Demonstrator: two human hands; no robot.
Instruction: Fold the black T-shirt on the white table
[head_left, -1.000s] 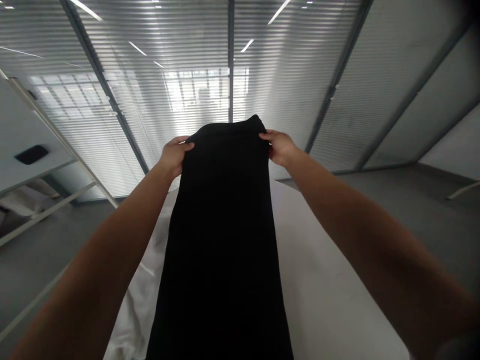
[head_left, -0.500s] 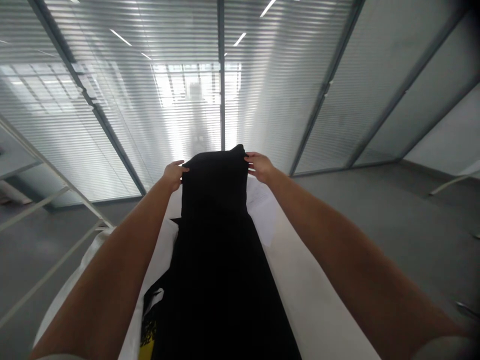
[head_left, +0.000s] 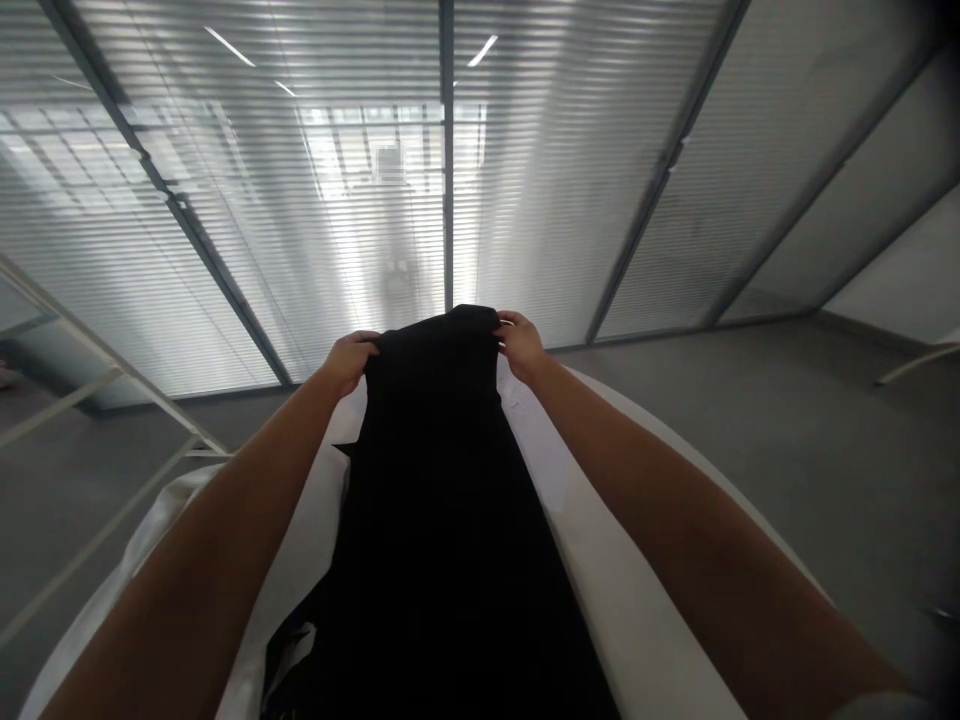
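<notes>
A long piece of black cloth (head_left: 450, 520), perhaps a garment, runs away from me over a white surface (head_left: 637, 610). My left hand (head_left: 351, 362) pinches its far left corner, and my right hand (head_left: 520, 345) pinches the far right corner. Between the hands the far end is raised, with its top edge slightly slanted. The cloth is too dark to show seams or folds. Near the lower left its edge is uneven, with a small whitish patch (head_left: 296, 650) showing there. Both arms are stretched out straight.
White fabric (head_left: 161, 515) drapes at the left of the surface. Beside my right hand lies a white sheet (head_left: 541, 450). A pale metal frame (head_left: 112, 360) stands on the left. Ahead is a glass partition with blinds (head_left: 540, 200); grey floor (head_left: 810, 430) extends to the right.
The raised far end of the cloth has come down a little and looks shorter. My left hand has closed more fully on its corner. The yellow printed area at the lower left has nearly left view.
</notes>
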